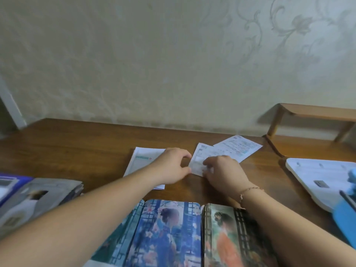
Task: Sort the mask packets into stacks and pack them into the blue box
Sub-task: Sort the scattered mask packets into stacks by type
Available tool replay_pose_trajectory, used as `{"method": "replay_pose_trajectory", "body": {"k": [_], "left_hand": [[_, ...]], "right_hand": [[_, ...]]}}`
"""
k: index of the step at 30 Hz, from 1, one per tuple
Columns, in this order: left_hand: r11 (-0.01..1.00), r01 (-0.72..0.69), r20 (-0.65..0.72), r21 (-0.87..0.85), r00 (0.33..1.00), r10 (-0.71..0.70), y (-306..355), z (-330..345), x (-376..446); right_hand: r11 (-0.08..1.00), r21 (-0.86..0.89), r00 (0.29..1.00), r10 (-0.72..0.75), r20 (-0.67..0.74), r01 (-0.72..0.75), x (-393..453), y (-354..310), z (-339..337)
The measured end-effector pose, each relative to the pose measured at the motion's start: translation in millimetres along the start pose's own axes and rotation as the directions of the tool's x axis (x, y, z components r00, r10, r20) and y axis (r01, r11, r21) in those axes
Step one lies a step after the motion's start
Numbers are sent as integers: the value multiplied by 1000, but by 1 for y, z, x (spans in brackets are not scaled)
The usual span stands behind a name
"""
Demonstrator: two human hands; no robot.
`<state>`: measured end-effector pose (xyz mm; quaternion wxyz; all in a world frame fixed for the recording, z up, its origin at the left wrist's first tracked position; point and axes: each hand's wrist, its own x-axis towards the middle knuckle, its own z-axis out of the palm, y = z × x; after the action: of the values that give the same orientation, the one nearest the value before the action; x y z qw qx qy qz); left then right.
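a brown wooden table (77, 149) runs up to a pale wall (154, 54) papered with a faint floral scroll pattern. at the table's far right stands a small wooden shelf (316, 112) on slanted legs. nearer, at the right edge, lies a white device (316, 178), with a light blue object (346, 216) just in front of it. a pale strip (11, 106), perhaps a door frame, leans along the far left of the wall.

Dim, soft indoor light w/ faint shadows; whole pic blurry, wide-angle bending at edges, no glare.
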<state>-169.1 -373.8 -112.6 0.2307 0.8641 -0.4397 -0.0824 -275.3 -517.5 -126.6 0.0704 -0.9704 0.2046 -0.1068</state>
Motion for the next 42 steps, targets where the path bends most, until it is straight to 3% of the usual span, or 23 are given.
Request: {"method": "replay_pose_trajectory", "body": {"k": [2, 4, 5, 6, 8, 9, 11, 14, 18, 20, 22, 24, 25, 27, 29, 31, 33, 35, 37, 38, 40, 41, 42], "left_hand": [[997, -49, 67, 55, 997, 45, 11, 6, 3], [991, -92, 145, 100, 986, 77, 20, 12, 5], [989, -100, 164, 109, 983, 81, 22, 16, 6], [989, -102, 171, 110, 982, 83, 23, 19, 6], [988, -101, 169, 117, 982, 80, 24, 24, 5], [988, -100, 165, 122, 983, 79, 24, 25, 4], [989, -85, 154, 123, 986, 65, 23, 24, 1], [990, -75, 177, 116, 983, 54, 22, 20, -2], [987, -106, 229, 120, 970, 77, 23, 18, -8], [987, -125, 211, 96, 972, 103, 24, 17, -10], [988, -148, 83, -51, 985, 152, 25, 14, -13], [917, -109, -134, -384, 989, 61, 29, 11, -18], [791, -44, -160, -610, 985, -68, 31, 8, -20], [277, 202, 132, -940, 959, -250, 34, 2, -20], [-230, 361, 398, -904, 906, -142, 32, -5, -21], [-436, 350, 418, -829, 906, -67, 28, -13, -24], [-416, 295, 374, -860, 919, -122, 28, -17, -27], [-288, 251, 311, -924, 932, -187, 30, -17, -30], [-248, 203, 266, -947, 930, -252, 27, -13, -30], [-234, 180, 242, -955, 932, -270, 25, -14, -31], [-189, 149, 200, -971, 935, -294, 21, -21, -34], [-159, 139, 182, -977, 938, -296, 17, -26, -36], [-123, 136, 167, -983, 940, -296, 12, -31, -37]], "right_hand": [[985, 171, 999, 32, 8, -33, -7, 7, -8], [866, 463, 972, 233, -44, -187, -9, 17, -18], [683, 676, 925, 379, -4, -277, -8, 23, -23], [416, 843, 872, 475, 120, -342, -6, 29, -26], [-55, 899, 798, 441, 412, -434, -2, 37, -29], [-162, 872, 773, 408, 486, -462, 0, 40, -30], [-243, 837, 732, 405, 547, -491, 3, 45, -29], [-235, 809, 694, 421, 584, -538, 4, 49, -27], [136, 788, 750, 435, 497, -601, -1, 42, -23], [254, 780, 776, 476, 413, -571, -6, 35, -25], [254, 824, 819, 441, 367, -506, -9, 29, -28], [315, 878, 896, 379, 232, -360, -10, 26, -32], [396, 885, 934, 344, 102, -243, -10, 25, -35], [597, 801, 956, 209, -205, 41, -15, 20, -42], [751, 602, 909, 8, -417, 270, -21, 18, -46], [804, 442, 856, -152, -494, 398, -26, 18, -42], [817, 401, 851, -192, -489, 415, -27, 19, -38], [836, 379, 856, -190, -480, 398, -25, 18, -34], [816, 487, 880, -56, -471, 312, -23, 14, -33], [760, 607, 896, 76, -438, 233, -21, 11, -33], [486, 873, 935, 285, -212, 50, -14, 0, -37], [341, 939, 958, 280, -69, -32, -10, -8, -40], [281, 956, 972, 236, 14, -82, -6, -15, -40]]}}
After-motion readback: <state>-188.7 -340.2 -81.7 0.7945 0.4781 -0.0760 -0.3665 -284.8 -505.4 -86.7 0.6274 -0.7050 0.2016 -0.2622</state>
